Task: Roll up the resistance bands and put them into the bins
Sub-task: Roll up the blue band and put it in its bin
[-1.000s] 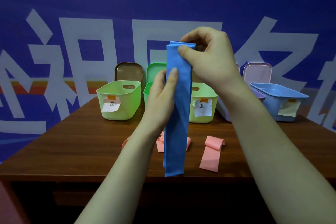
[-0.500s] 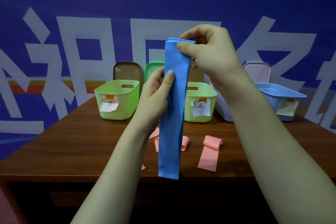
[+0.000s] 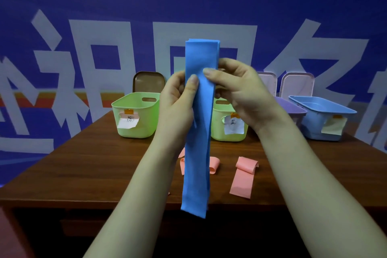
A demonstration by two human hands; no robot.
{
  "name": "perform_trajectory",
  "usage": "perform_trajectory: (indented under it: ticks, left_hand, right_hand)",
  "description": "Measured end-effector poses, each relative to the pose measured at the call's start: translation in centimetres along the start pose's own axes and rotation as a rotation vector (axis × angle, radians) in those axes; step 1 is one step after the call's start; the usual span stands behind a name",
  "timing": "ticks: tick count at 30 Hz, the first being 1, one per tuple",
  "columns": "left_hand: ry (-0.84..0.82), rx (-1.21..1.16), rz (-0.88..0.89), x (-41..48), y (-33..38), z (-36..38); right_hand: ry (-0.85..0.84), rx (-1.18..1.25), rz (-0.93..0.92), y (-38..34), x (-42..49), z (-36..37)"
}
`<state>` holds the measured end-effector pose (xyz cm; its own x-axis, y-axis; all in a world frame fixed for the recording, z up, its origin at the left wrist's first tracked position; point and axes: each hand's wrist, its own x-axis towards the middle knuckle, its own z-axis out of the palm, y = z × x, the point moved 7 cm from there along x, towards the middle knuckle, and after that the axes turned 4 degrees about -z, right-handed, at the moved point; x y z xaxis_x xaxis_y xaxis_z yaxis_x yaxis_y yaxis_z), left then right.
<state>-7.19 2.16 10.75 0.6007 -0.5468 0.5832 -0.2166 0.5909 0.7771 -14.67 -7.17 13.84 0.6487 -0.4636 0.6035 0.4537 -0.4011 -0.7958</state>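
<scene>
Both forearms rise from the bottom edge and meet in mid-air, holding the blue band (image 3: 196,153) upright. The left hand (image 3: 178,98) sits at the band's left edge, thumb laid on the front face and the other fingers (image 3: 174,81) curled behind, pinching the strip. The right hand (image 3: 240,90) grips the band's right edge at about the same height, thumb on the front and fingers wrapped round the back. The band's folded top stands above both hands. Its lower end hangs free below them, in front of the near edge of the desk (image 3: 104,163).

Behind the band and to its left, a pale green bin (image 3: 136,115) carries a taped white label. A second green bin (image 3: 228,132), also labelled, is partly hidden by the band and the right hand. Farther right of the band stand a purple bin (image 3: 291,107) and a light blue bin (image 3: 322,115) with a yellow note. A brown lid (image 3: 148,81) leans upright behind the band, to its left. Just right of the band a pink band (image 3: 243,178) lies flat with one end curled over. Another pink strip (image 3: 214,164) is mostly covered by the band.

The blue band is a smooth, matte, flat strip, doubled so its layers show at the top. The bins are plastic with rounded corners and slot handles. The desk is dark brown with a wood grain.
</scene>
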Motion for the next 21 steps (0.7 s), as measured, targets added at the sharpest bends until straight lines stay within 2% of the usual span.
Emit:
perform_trajectory:
  ticks: [3,6,11,18,21]
  left_hand:
    - [0.016,0.061,-0.006,0.2,-0.1,-0.6]
    - [0.071,0.117,0.003,0.9,0.6,-1.9]
    - [0.006,0.181,0.015,1.1,1.7,-2.1]
    - [-0.011,0.034,-0.06,0.5,1.1,-1.9]
    - [-0.074,-0.043,-0.098,0.2,1.0,-1.5]
  right_hand:
    - [0.027,0.025,-0.037,-0.5,-0.2,0.0]
    - [-0.047,-0.015,0.0,-0.3,-0.6,0.0]
    - [-0.11,0.012,0.071,0.4,-0.9,0.0]
    - [-0.128,0.075,-0.01,-0.2,-1.3,-0.2]
    - [-0.167,0.154,-0.033,-0.2,-1.6,-0.3]
